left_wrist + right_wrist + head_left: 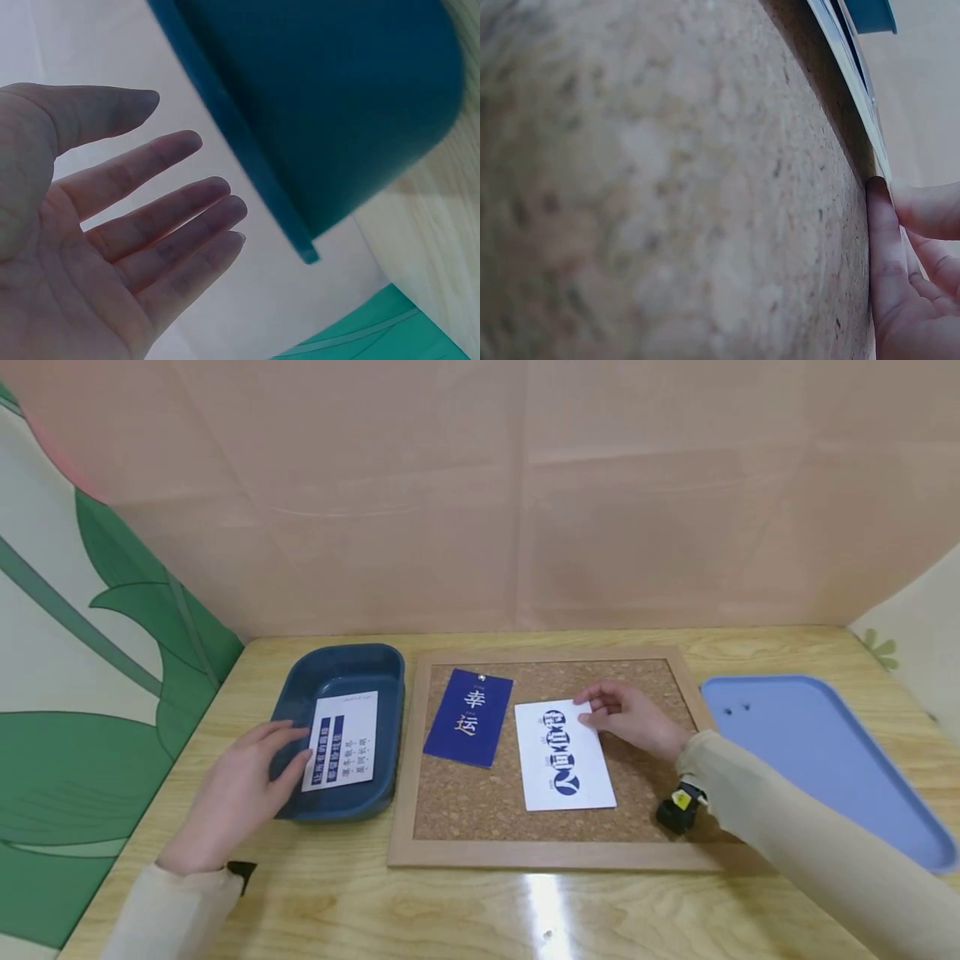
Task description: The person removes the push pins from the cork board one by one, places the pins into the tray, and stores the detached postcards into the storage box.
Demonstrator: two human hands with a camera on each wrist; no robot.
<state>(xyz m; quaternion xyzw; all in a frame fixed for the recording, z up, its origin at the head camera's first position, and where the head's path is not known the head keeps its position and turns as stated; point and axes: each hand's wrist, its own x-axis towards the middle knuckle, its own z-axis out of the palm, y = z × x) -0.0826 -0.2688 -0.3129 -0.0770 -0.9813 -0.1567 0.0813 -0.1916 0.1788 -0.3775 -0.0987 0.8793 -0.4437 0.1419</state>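
Observation:
My right hand (630,714) pinches the upper right corner of a white card (566,781) with dark blue Chinese lettering, over the cork board (465,806). In the right wrist view one finger (885,247) lies between the card's edge (855,90) and the cork. Left of that card, a dark blue card (468,743) with white and gold characters is fixed by a pin (482,677) at its top. My left hand (240,785) hovers at the left rim of a dark blue basin (393,672), its fingers extended and holding nothing. Another white printed card (356,710) lies in the basin.
A light blue tray (795,735) with a couple of small dark pins (745,707) stands to the right, partly behind my right sleeve (787,827). The board's wooden frame (525,853) lies flat on the wooden table (337,893). A pinkish sheet (510,527) hangs behind.

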